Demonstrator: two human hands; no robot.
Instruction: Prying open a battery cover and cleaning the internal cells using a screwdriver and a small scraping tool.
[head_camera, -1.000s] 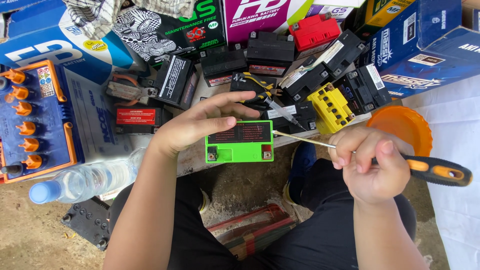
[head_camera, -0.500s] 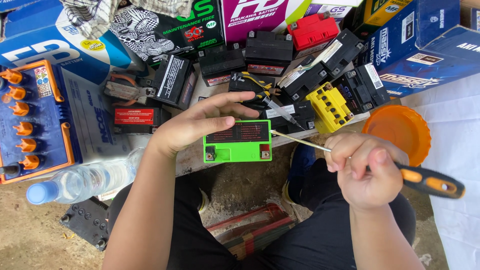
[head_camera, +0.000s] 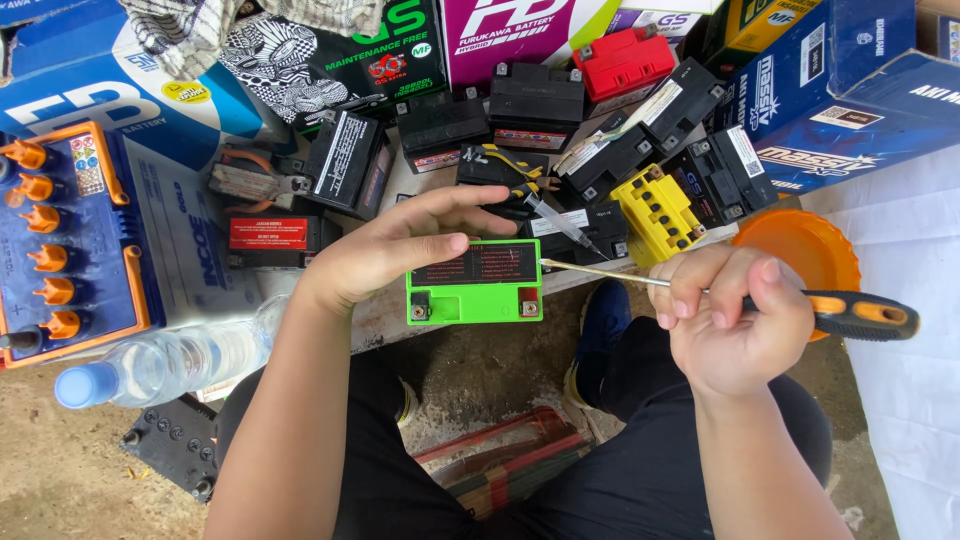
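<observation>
Two hands at frame centre: my left hand (head_camera: 400, 250) rests open-fingered on the green battery (head_camera: 474, 283); my right hand (head_camera: 735, 320) is closed round a screwdriver (head_camera: 700, 290), tip at the battery's right edge. The shaft could slip and bridge terminals, I judge.

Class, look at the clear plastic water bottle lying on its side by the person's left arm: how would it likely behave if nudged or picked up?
The water bottle is round and lies on its side, so a nudge would probably roll it. It looks largely full, so likely heavy for its size. Its thin clear wall would probably dent under a squeeze.
</observation>
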